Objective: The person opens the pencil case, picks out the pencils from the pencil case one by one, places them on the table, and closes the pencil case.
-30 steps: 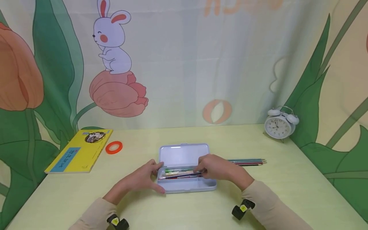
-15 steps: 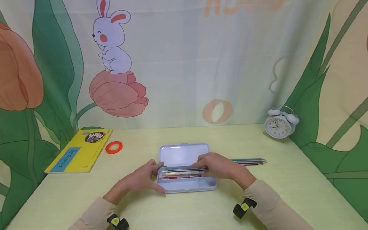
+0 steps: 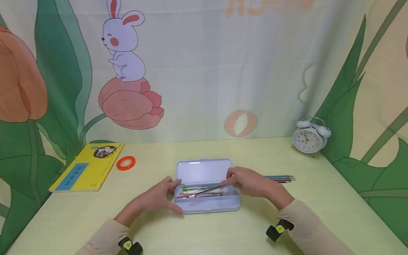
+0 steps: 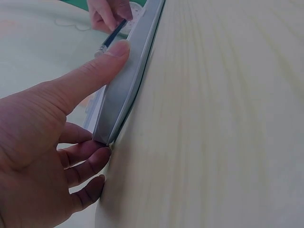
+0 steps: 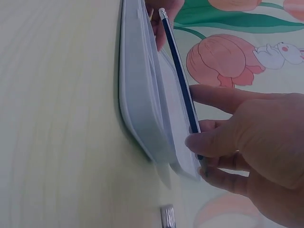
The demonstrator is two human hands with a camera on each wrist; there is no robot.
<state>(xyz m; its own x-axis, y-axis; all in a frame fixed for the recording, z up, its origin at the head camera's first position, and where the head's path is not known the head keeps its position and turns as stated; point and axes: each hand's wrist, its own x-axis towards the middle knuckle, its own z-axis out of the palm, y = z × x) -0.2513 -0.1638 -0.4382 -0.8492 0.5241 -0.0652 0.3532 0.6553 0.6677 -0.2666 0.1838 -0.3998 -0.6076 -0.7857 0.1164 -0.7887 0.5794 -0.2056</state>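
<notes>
A white pencil case (image 3: 228, 204) lies on the table with its lid (image 3: 204, 171) raised at the back. My left hand (image 3: 157, 196) holds its left end, thumb at the front edge and fingers at the corner, as the left wrist view shows. My right hand (image 3: 247, 181) pinches a dark pencil (image 5: 183, 80) near one end. The pencil slants over the case, its eraser end pointing left. Inside the back compartment lie a green pen (image 3: 190, 189), a cream-coloured pen (image 3: 188, 193) and a red one (image 3: 199, 196).
Several coloured pencils (image 3: 282, 178) lie on the table, partly behind my right hand. An alarm clock (image 3: 307, 140) stands at the back right. At the left are a yellow book (image 3: 92, 166) and an orange tape roll (image 3: 120, 164). A printed curtain (image 3: 197, 78) hangs behind.
My right hand has drawn the dark pencil up and to the right; it lay among the pens before and now tilts above them. My left hand has stayed put.
</notes>
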